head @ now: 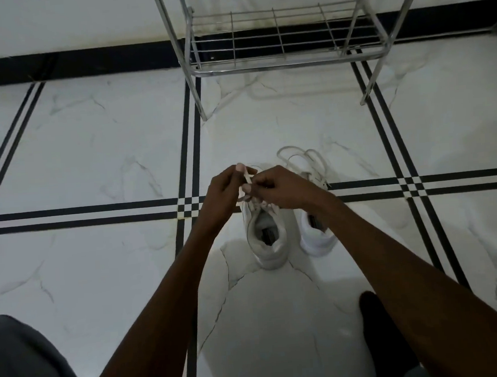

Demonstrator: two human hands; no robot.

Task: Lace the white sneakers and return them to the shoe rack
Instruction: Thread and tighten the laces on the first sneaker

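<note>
Two white sneakers stand side by side on the tiled floor, heels toward me. Over the left sneaker [267, 240], my left hand [222, 190] and my right hand [285, 188] each pinch a strand of its white lace [248, 178] above the tongue. The hands hide the shoe's front. My right forearm crosses the right sneaker [318, 239]. Its loose lace [301, 158] lies looped on the floor ahead of the toe. The metal shoe rack [282, 65] stands further ahead, against the wall.
White marble-look floor tiles with black stripe borders [189, 207] surround the shoes. My grey-clad knee [24, 360] fills the lower left and a dark foot [380, 326] rests at lower right. A black skirting [85, 64] runs along the wall.
</note>
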